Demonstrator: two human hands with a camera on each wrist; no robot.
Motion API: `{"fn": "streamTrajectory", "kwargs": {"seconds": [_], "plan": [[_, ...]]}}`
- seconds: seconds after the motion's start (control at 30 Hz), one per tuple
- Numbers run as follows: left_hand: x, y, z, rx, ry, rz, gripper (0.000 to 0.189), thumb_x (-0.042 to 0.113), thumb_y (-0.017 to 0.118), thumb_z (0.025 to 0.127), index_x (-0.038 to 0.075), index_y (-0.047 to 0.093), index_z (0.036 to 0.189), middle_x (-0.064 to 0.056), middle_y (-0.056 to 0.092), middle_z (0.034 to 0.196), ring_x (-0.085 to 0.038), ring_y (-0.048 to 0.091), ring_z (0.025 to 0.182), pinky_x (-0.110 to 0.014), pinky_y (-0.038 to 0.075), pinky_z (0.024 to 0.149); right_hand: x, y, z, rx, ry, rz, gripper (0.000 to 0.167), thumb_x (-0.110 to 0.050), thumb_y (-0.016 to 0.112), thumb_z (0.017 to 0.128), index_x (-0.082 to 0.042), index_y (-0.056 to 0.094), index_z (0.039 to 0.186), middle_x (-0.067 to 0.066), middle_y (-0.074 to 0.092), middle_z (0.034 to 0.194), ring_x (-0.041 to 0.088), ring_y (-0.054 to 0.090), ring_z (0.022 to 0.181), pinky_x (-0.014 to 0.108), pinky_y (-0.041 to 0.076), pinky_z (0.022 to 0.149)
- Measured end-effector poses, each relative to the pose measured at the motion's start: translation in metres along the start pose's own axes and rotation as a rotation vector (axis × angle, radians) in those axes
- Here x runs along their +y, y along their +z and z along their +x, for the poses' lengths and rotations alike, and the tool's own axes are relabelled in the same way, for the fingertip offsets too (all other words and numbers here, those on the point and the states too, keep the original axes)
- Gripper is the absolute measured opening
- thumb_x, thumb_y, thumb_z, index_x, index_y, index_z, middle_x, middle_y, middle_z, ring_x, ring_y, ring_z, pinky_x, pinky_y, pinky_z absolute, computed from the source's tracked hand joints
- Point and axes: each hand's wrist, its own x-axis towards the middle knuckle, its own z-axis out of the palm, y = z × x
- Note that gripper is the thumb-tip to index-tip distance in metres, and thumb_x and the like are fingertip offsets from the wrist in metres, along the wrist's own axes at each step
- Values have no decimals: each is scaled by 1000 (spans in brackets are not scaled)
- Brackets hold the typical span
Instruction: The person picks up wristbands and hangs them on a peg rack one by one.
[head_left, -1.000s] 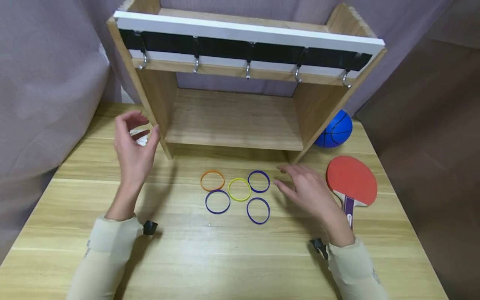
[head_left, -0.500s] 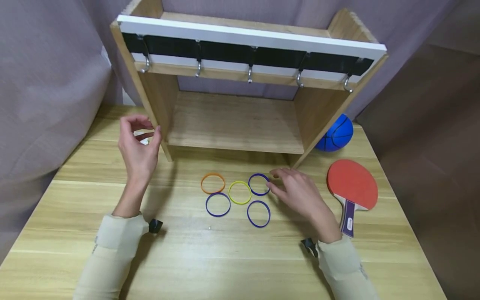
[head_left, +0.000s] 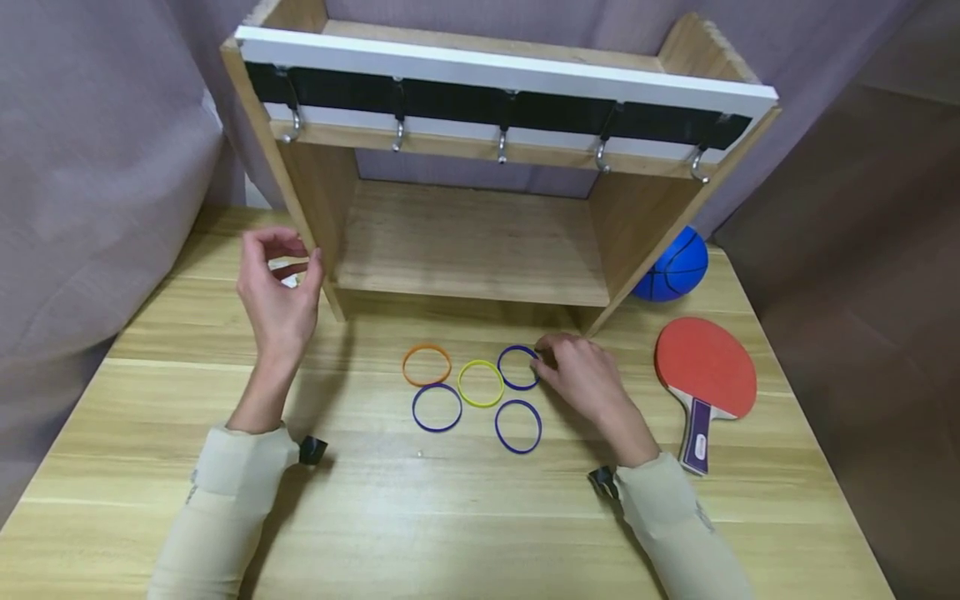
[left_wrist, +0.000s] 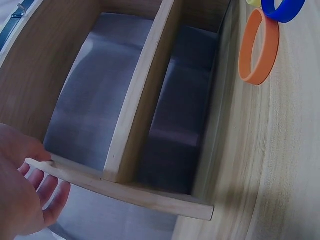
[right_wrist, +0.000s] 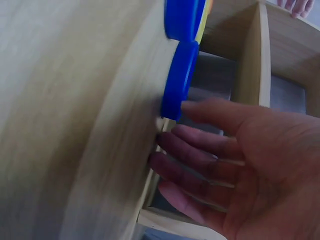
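Observation:
My left hand (head_left: 281,292) pinches the left side panel (left_wrist: 135,195) of a wooden shelf (head_left: 465,242), thumb on the inner face and fingers outside. My right hand (head_left: 588,383) is over the table at the right edge of the back blue wristband (head_left: 517,386). In the right wrist view its thumb tip meets the end of that wristband, while the other fingers spread apart close to the tabletop. Lying flat nearby are a yellow wristband (head_left: 480,406), an orange wristband (head_left: 426,385) and two more blue wristbands, one at front left (head_left: 437,431) and one at front right (head_left: 518,452).
A white-and-black rail with several metal hooks (head_left: 502,146) runs across the shelf's upper front. Right of the shelf sits a blue ball (head_left: 678,265). A red table tennis bat (head_left: 707,367) lies at the table's right side. Grey curtains (head_left: 105,150) hang behind.
My left hand has moved slightly right onto the shelf's side panel. My right hand has moved left to the back blue wristband. The wristbands have stayed in place.

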Motion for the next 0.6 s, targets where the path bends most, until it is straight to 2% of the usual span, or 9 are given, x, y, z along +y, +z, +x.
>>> {"fn": "streamTrajectory", "kwargs": {"seconds": [0.17, 0.37, 0.5, 0.6], "plan": [[2, 0, 1, -1, -26, -13, 27, -12, 66, 81, -13, 54, 105, -22, 60, 96, -28, 60, 87, -24, 61, 74, 3, 3, 3, 34, 50, 17, 16, -19, 77, 84, -9, 73, 97, 2, 67, 84, 20, 61, 72, 37, 54, 54], [5, 0, 2, -3, -36, -5, 27, -11, 66, 82, -14, 53, 105, -24, 60, 96, -29, 60, 87, -24, 61, 75, 7, 2, 3, 59, 57, 37, 9, -18, 79, 82, -13, 73, 88, -2, 66, 79, 19, 61, 69, 38, 53, 54], [0, -1, 1, -8, -21, 2, 27, -11, 66, 82, -14, 53, 106, -25, 60, 96, -30, 60, 87, -24, 61, 74, 8, -1, 2, 51, 80, 119, 8, -18, 77, 84, -13, 73, 89, -3, 67, 78, 15, 61, 68, 34, 53, 56], [-13, -1, 2, -13, 4, 7, 29, -11, 67, 82, -14, 53, 107, -25, 60, 96, -30, 60, 87, -25, 61, 73, 9, -5, 0, 47, 106, 238, 8, -17, 76, 86, -12, 73, 90, -1, 69, 79, 13, 63, 68, 30, 54, 57]]}}
